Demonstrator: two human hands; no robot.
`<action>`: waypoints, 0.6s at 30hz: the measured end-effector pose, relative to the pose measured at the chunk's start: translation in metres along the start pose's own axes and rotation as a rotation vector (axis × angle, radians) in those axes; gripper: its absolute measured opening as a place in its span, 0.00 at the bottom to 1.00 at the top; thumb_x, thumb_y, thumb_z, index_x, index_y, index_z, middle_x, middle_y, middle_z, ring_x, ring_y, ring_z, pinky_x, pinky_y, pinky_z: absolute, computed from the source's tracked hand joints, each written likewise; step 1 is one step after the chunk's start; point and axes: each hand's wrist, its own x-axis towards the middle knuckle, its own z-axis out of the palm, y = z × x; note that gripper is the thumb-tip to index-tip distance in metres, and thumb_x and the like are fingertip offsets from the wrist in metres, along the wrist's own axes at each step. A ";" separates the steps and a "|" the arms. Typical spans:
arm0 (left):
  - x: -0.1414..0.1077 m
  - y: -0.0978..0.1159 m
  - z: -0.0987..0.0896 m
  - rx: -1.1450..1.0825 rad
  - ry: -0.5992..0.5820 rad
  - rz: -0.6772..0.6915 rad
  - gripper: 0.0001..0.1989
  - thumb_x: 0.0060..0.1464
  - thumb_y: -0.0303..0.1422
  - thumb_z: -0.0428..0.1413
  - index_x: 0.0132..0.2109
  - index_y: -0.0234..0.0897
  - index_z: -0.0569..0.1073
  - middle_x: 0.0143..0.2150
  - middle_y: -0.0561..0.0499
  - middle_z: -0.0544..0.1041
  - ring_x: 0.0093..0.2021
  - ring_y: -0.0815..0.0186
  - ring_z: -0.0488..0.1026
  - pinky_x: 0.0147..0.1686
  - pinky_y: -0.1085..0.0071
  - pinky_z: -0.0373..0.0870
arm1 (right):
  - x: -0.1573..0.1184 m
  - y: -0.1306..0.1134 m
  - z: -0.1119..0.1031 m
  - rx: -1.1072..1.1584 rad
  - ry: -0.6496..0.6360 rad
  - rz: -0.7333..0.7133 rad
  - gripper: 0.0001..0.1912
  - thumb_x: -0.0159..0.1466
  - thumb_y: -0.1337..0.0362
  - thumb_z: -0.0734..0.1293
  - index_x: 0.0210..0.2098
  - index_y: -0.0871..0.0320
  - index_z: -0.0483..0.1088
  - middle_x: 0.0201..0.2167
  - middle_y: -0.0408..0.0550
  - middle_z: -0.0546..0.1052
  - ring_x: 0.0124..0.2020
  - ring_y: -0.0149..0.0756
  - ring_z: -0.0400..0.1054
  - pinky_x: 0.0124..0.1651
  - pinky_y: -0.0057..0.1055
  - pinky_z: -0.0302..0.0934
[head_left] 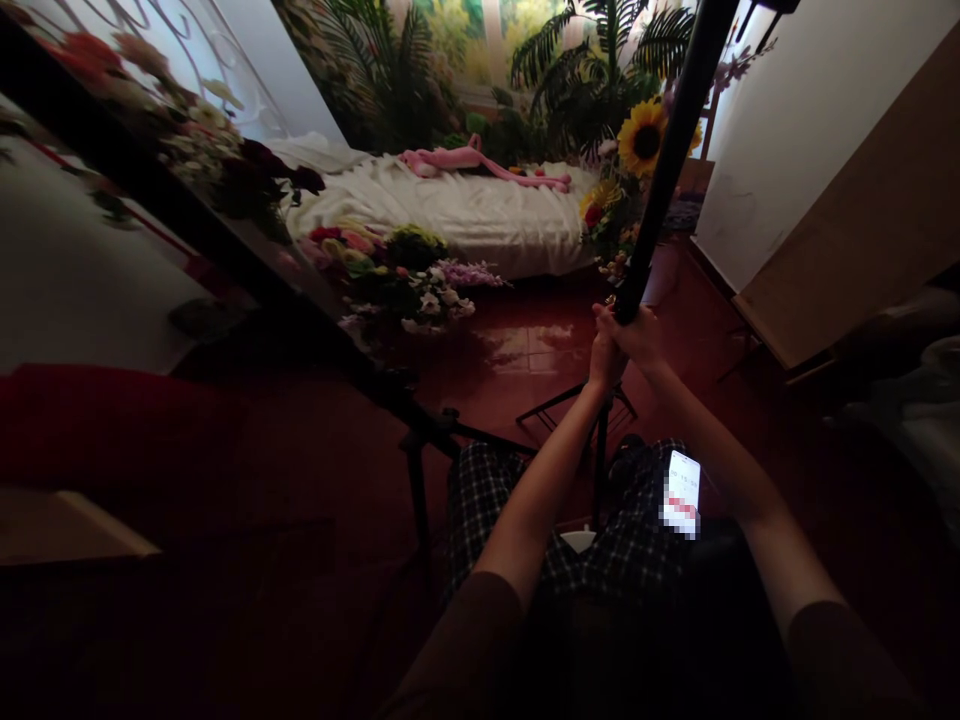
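Note:
A black light stand (671,150) rises in front of me, leaning to the upper right, with its thin tripod legs (551,402) spread on the floor below. Both of my hands meet on its pole. My left hand (604,358) wraps round it from the left, fingers closed. Just beside and slightly above, my right hand (640,335) is closed round the same pole near a joint. The hands overlap, so some fingers are hidden. On my right thigh lies a lit phone (682,490), its screen partly blurred out.
Another thick black pole (247,265) slants across the left side. Beyond stands a low bench draped in white cloth (510,225), with a pink plush toy (450,158) on it. Artificial flowers (420,275), a sunflower (643,138) and palm fronds surround it. A wooden panel (840,220) leans at right.

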 end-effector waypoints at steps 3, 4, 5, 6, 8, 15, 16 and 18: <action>-0.001 0.000 -0.002 -0.005 -0.006 -0.020 0.19 0.60 0.35 0.54 0.56 0.34 0.63 0.44 0.39 0.77 0.42 0.60 0.77 0.39 0.67 0.72 | 0.012 -0.010 0.016 0.203 0.074 0.107 0.24 0.58 0.40 0.66 0.24 0.55 0.71 0.23 0.48 0.77 0.31 0.39 0.76 0.35 0.34 0.69; -0.001 0.002 -0.003 -0.009 0.000 -0.015 0.19 0.60 0.36 0.54 0.56 0.35 0.62 0.45 0.39 0.76 0.43 0.60 0.77 0.39 0.67 0.72 | 0.016 -0.012 0.018 0.277 0.047 0.098 0.25 0.58 0.40 0.67 0.21 0.55 0.69 0.20 0.46 0.75 0.28 0.38 0.75 0.33 0.33 0.70; -0.001 0.003 -0.004 -0.011 0.007 -0.001 0.19 0.61 0.36 0.54 0.56 0.35 0.62 0.46 0.39 0.76 0.43 0.61 0.76 0.39 0.68 0.72 | 0.019 -0.013 0.017 0.342 0.014 0.076 0.25 0.57 0.41 0.68 0.19 0.55 0.67 0.18 0.44 0.74 0.25 0.36 0.74 0.32 0.32 0.70; -0.001 0.004 -0.004 -0.011 0.013 0.013 0.19 0.61 0.37 0.53 0.56 0.36 0.62 0.47 0.39 0.76 0.43 0.62 0.76 0.39 0.68 0.71 | 0.023 -0.015 0.015 0.392 -0.017 0.048 0.25 0.56 0.42 0.69 0.18 0.54 0.64 0.16 0.42 0.71 0.22 0.34 0.72 0.30 0.32 0.70; -0.002 0.007 -0.005 -0.003 0.015 0.022 0.17 0.62 0.39 0.52 0.54 0.37 0.62 0.45 0.41 0.76 0.40 0.64 0.76 0.37 0.70 0.70 | 0.032 -0.022 0.008 0.430 -0.022 -0.001 0.26 0.55 0.43 0.70 0.16 0.54 0.61 0.12 0.38 0.66 0.16 0.30 0.67 0.27 0.30 0.68; -0.005 0.011 -0.004 0.011 0.011 0.024 0.14 0.63 0.42 0.50 0.50 0.39 0.65 0.36 0.48 0.77 0.33 0.65 0.74 0.33 0.70 0.67 | 0.088 -0.082 -0.025 0.240 0.125 -0.080 0.27 0.63 0.46 0.66 0.16 0.54 0.58 0.12 0.36 0.60 0.15 0.26 0.63 0.25 0.29 0.66; -0.005 0.011 -0.004 0.001 0.018 0.036 0.14 0.63 0.42 0.50 0.50 0.40 0.65 0.36 0.48 0.77 0.33 0.65 0.74 0.35 0.70 0.68 | 0.095 -0.088 -0.028 0.210 0.137 -0.082 0.27 0.63 0.45 0.65 0.16 0.54 0.59 0.13 0.36 0.60 0.17 0.27 0.65 0.26 0.31 0.67; -0.005 0.010 -0.004 -0.013 0.036 0.058 0.13 0.64 0.42 0.50 0.51 0.40 0.66 0.37 0.47 0.77 0.35 0.65 0.75 0.37 0.69 0.69 | 0.104 -0.094 -0.030 0.164 0.167 -0.061 0.25 0.64 0.48 0.65 0.17 0.55 0.61 0.14 0.38 0.61 0.20 0.31 0.69 0.29 0.33 0.70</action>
